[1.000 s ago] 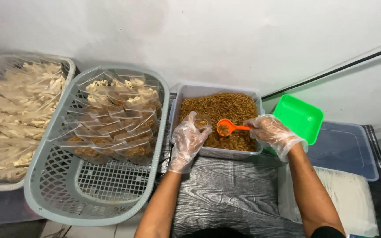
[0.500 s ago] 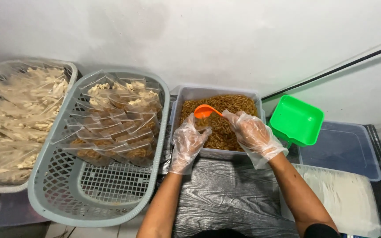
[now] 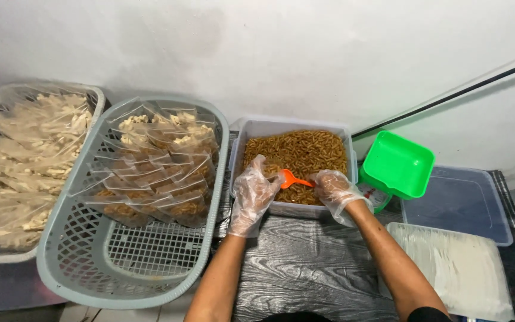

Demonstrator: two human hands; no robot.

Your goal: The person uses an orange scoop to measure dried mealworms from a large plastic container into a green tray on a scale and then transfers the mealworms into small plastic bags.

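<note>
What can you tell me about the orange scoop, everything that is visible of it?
The orange scoop looks like small, bright plastic, with a round bowl and a thin straight handle. The right hand, in a clear glove, holds the handle end. Its bowl points toward the left hand, tilted above the brown snack pieces in the clear tub. Whether the bowl is filled cannot be told.

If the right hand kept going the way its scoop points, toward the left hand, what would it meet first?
Most likely the small clear bag held by the left hand. The right hand aims the orange scoop at it over the tub of brown snacks; depth is unclear.
</note>
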